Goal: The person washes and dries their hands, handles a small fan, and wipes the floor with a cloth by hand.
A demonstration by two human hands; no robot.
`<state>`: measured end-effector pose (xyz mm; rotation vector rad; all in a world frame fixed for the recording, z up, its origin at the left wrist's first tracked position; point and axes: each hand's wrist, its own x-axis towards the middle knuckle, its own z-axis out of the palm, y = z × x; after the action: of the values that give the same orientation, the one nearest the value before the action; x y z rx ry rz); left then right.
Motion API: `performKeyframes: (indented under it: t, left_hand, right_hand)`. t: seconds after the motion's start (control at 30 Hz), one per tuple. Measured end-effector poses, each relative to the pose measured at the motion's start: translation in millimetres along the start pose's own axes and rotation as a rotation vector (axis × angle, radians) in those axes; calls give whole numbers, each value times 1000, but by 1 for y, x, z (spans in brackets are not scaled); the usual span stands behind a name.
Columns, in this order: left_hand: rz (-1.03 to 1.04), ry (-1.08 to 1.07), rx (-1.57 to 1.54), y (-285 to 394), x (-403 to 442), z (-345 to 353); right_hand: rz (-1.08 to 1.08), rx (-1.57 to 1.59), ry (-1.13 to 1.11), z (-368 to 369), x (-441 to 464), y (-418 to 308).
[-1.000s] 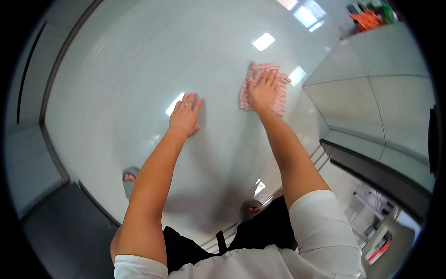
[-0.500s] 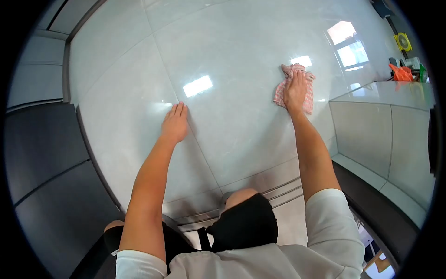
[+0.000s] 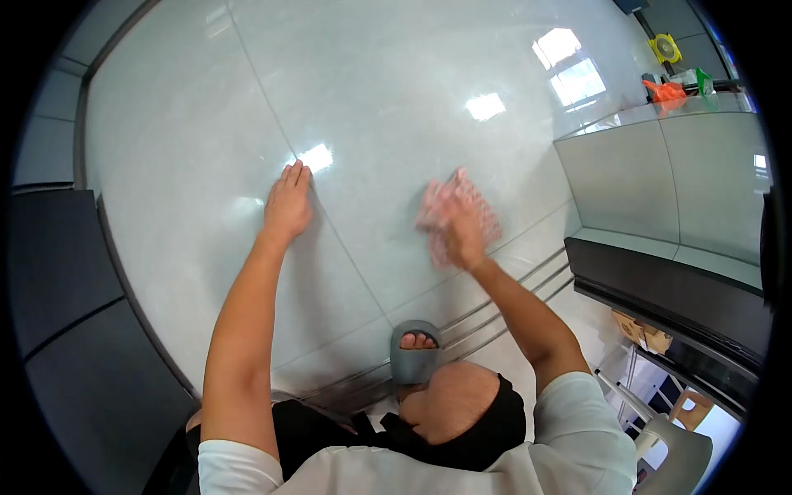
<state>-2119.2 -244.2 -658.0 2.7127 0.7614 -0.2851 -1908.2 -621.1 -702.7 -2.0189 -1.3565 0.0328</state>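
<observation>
My left hand lies flat on the glossy pale tiled floor, fingers together and stretched out, beside a tile joint. It holds nothing. A pink-and-white patterned cloth is on the tiles to the right of centre. My right hand presses on the cloth, and both are smeared by motion. The fingers of that hand are partly lost in the blur and the folds.
Dark cabinet panels stand at the left. A tiled ledge rises at the right, with an orange bag beyond it. Metal floor tracks run near my grey slipper. A chair is at lower right.
My right hand has swept the cloth toward me and to the left. My left hand stays on the floor by the tile joint. The view has shifted, and my slipper now shows.
</observation>
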Motion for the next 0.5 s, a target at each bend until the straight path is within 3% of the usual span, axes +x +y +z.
performKeyframes:
  t: [0.07, 0.17, 0.23, 0.3, 0.37, 0.47, 0.5]
  left_hand:
    - [8, 2, -18, -4, -3, 0]
    - [-21, -22, -49, -5, -9, 0]
    - [-45, 19, -70, -7, -19, 0]
    - [-60, 3, -59, -14, -33, -2]
    - [-78, 3, -42, -26, -42, -9]
    - [-136, -20, -6, -46, -53, -5]
    - [-158, 14, -14, -57, -57, 1]
  right_hand:
    - [-194, -303, -331, -6, -8, -55]
    - [-211, -226, -394, 18, 29, -69]
    - [-93, -263, -524, 14, 74, -36]
    - [101, -287, -511, -6, 133, 10]
    - [72, -544, -219, -10, 150, 65]
    - [88, -419, -151, 17, 141, 59]
    - [62, -354, -269, 25, 132, 19]
